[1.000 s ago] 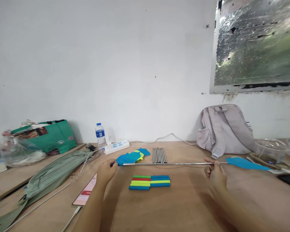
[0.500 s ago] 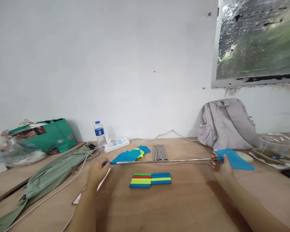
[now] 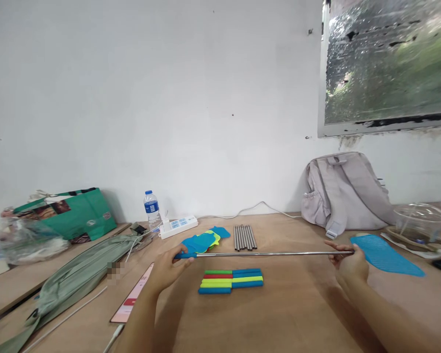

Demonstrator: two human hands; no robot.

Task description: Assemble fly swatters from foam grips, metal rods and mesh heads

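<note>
Head view: your half-curled left hand [image 3: 169, 267] grasps the blue handle [image 3: 185, 255], your right hand [image 3: 354, 264] the metal rod [image 3: 264, 254], short of the desk's [image 3: 220, 323] back edge.

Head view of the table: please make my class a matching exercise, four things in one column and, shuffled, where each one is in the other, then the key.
Things
1. backpack
2. long metal rod
3. water bottle
4. short metal rods

Places
A. lying side by side, beyond the coloured cylinders
B. standing upright beside the white power strip
C. by the wall, below the window
D. held by both hands, left hand at its blue handle, right hand toward the other end

Pairs: 1-C, 2-D, 3-B, 4-A
</note>
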